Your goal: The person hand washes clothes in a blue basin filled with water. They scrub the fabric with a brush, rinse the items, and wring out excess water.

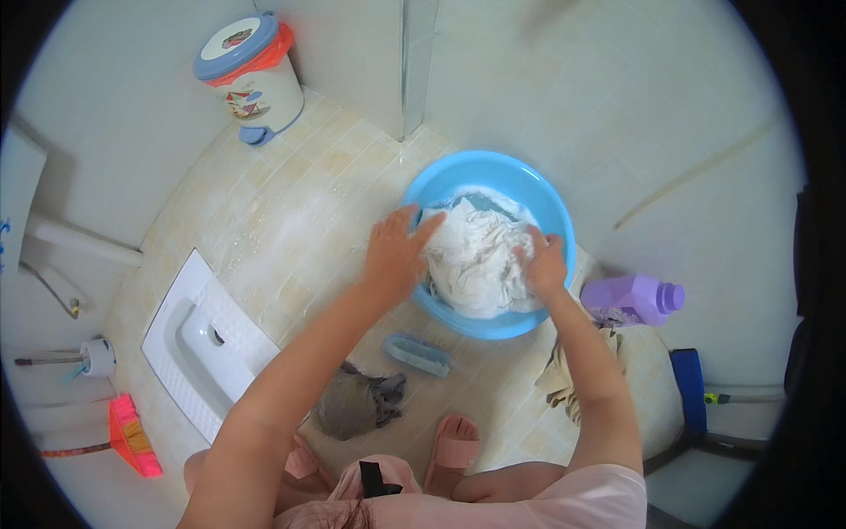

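Observation:
A light-blue plastic basin stands on the tiled floor before me. Bunched white wet cloth fills most of it, with some suds and water showing at the far side. My left hand is over the basin's left rim, fingers apart, its thumb reaching across the cloth's edge. At the opposite side my right hand is on or just above the cloth, fingers slightly blurred; whether they pinch any fabric cannot be made out. Just below the basin lies a blue scrub brush.
A purple detergent bottle lies right of the basin, near beige cloth. By my slippered feet sits a dark grey cloth bundle. Leftward are a squat toilet and a broom; a pedal bin stands at the back.

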Action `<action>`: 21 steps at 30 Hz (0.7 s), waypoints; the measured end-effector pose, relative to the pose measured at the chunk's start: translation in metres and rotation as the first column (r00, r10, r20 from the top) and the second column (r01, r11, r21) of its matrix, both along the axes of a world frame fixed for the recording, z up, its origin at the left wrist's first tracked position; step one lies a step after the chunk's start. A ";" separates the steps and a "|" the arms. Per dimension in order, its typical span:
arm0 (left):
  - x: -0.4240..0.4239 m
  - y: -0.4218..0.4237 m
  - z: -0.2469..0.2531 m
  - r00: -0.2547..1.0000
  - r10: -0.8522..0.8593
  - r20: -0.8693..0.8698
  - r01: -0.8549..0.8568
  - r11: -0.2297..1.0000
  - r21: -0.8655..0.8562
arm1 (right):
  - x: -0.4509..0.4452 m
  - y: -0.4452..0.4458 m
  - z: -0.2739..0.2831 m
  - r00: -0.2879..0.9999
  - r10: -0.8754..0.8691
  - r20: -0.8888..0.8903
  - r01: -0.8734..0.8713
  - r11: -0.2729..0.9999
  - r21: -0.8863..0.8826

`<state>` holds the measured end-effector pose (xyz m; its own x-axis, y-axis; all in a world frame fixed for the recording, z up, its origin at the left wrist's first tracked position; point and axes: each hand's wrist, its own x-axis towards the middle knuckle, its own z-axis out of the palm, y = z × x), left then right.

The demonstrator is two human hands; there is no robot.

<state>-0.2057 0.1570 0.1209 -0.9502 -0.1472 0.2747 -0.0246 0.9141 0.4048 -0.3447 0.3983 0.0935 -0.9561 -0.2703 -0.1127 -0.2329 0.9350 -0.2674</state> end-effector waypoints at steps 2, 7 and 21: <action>-0.015 0.021 -0.005 0.989 -0.127 0.070 0.132 0.989 -0.072 | 0.005 -0.005 -0.004 0.986 0.137 0.094 -0.156 0.959 0.236; -0.043 0.065 -0.034 0.820 -0.064 0.569 0.215 0.955 -0.202 | 0.012 -0.019 -0.004 0.886 0.385 0.258 -0.459 0.808 0.369; -0.024 0.090 -0.067 0.817 -0.097 0.569 0.133 0.991 -0.023 | -0.018 -0.032 -0.045 0.970 0.224 0.097 -0.244 0.899 0.363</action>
